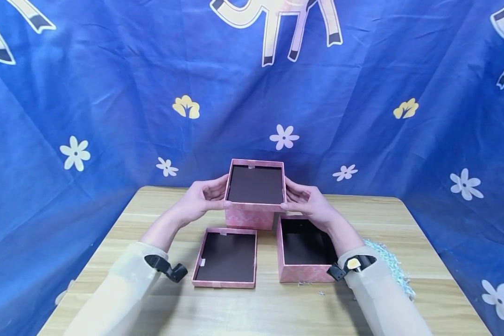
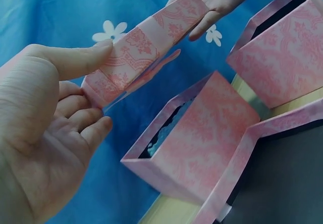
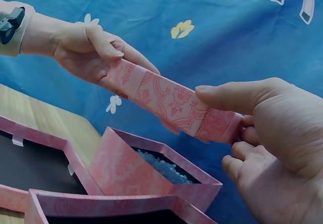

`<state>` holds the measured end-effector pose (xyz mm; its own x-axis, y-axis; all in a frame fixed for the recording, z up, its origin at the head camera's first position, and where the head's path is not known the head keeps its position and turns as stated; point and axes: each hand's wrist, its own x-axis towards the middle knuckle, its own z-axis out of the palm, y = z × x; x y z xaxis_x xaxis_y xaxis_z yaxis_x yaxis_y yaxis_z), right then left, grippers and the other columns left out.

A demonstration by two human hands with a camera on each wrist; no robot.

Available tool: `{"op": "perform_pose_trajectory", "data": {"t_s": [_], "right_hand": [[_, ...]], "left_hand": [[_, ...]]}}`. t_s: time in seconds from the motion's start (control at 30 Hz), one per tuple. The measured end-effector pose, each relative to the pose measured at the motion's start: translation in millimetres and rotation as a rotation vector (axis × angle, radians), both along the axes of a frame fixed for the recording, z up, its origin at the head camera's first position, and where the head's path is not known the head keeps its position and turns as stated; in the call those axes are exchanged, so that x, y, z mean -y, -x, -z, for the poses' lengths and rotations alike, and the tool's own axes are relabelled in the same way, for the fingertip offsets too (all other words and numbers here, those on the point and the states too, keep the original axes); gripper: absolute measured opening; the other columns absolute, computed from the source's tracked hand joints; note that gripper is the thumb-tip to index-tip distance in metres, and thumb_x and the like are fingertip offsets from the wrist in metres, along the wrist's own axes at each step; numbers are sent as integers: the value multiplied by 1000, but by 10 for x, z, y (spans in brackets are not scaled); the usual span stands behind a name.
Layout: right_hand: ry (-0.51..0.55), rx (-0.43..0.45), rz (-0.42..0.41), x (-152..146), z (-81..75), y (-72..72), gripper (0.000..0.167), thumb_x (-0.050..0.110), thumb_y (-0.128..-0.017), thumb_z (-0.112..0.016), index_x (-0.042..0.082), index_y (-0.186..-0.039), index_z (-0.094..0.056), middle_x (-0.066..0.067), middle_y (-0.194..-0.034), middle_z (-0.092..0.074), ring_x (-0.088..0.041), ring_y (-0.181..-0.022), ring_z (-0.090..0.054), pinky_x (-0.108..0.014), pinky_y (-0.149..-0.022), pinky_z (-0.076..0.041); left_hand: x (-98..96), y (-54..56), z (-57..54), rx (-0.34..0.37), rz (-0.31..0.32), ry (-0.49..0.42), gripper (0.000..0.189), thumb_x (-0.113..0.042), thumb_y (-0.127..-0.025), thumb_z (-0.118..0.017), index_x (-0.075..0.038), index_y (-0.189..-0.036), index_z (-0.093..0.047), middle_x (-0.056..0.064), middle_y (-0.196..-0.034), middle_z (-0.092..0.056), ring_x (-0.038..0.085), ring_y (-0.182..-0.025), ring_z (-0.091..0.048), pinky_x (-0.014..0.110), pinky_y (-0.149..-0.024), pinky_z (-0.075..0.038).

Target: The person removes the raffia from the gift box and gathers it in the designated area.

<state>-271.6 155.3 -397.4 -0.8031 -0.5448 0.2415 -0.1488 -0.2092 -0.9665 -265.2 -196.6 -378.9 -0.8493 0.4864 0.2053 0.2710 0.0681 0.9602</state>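
Note:
Both hands hold a pink patterned box lid (image 1: 255, 185) by its opposite sides, its dark inside facing the head camera. The left hand (image 1: 203, 196) pinches the left side, its thumb (image 2: 83, 60) on the rim and fingers beneath. On the other side, the right hand (image 1: 308, 200) grips likewise, thumb (image 3: 229, 97) on the edge. A pink ribbon (image 2: 156, 72) shows under the lid in the left wrist view. Below and apart from the lid stands a pink box (image 2: 202, 138) with blue shredded paper (image 3: 164, 167) inside; the lid hides most of it in the head view.
A second lid (image 1: 224, 257), dark inside up, lies at the front left of the wooden table (image 1: 151, 205). Another pink box (image 1: 306, 273), open on top, stands at the right. Blue-green paper shreds (image 1: 388, 266) lie beside the right forearm. A blue cloth (image 1: 122, 93) hangs behind.

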Motion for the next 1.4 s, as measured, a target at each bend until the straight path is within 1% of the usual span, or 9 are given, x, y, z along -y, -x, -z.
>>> {"op": "perform_pose_trajectory", "data": {"t_s": [0.2,0.37,0.53,0.67,0.8,0.97,1.07,1.2,1.4], "right_hand": [[-18,-20,3,187,-19,49,82,-16,-91,-72,-4,-162,-32,-16,-169,-31,-31,-154,-33,-32,-117,-37],[-43,-22,-2,357,-53,60,82,-18,-91,-71,-4,-162,-32,-16,-169,-31,-30,-154,-32,-35,-118,-35],[-95,-14,27,494,-76,59,83,-14,-91,-74,0,-162,-34,-11,-170,-32,-26,-154,-33,-36,-120,-33],[-90,-19,26,620,-68,84,83,-17,-90,-73,-2,-162,-34,-11,-171,-30,-28,-154,-32,-39,-122,-30],[-103,-15,31,754,-48,103,83,-17,-90,-73,-3,-161,-34,-12,-171,-28,-29,-154,-32,-38,-122,-31],[-122,-3,32,932,-36,120,84,-16,-90,-74,-3,-162,-33,-12,-171,-28,-30,-154,-32,-36,-120,-34],[-142,8,40,1034,-32,138,85,-13,-90,-76,-1,-163,-32,-11,-171,-28,-28,-154,-32,-35,-119,-35],[-169,19,57,1169,-29,166,87,-10,-90,-78,0,-163,-32,-10,-171,-28,-27,-154,-33,-34,-118,-38],[-166,58,79,1415,-12,184,87,-9,-90,-79,1,-163,-34,-9,-171,-30,-24,-153,-35,-31,-117,-39]], "left_hand": [[203,8,-15,11,-28,46,84,1,-93,-80,2,-163,-34,16,-164,-39,33,-147,-43,28,-112,-42],[374,-13,-29,18,-56,71,84,-1,-92,-81,0,-163,-36,14,-165,-39,32,-148,-42,28,-112,-42],[508,-32,-27,16,-63,77,83,2,-93,-79,3,-162,-34,17,-165,-36,35,-148,-40,26,-111,-43],[618,-45,-32,3,-78,89,83,3,-93,-78,4,-163,-32,20,-166,-35,38,-148,-39,23,-109,-43],[746,-58,-39,-5,-89,112,83,1,-94,-78,4,-163,-31,20,-166,-33,39,-149,-37,20,-107,-44],[918,-69,-39,27,-90,133,85,-2,-95,-78,1,-164,-30,19,-167,-32,39,-150,-35,22,-106,-47],[1032,-60,-26,42,-118,164,85,-6,-95,-80,-3,-165,-32,16,-167,-35,37,-150,-37,20,-106,-46],[1171,-26,18,55,-137,170,84,-5,-95,-79,-2,-165,-32,18,-166,-36,32,-148,-41,20,-104,-47],[1357,-17,66,65,-97,81,81,7,-97,-72,8,-163,-25,29,-166,-26,14,-142,-49,23,-104,-49]]}}
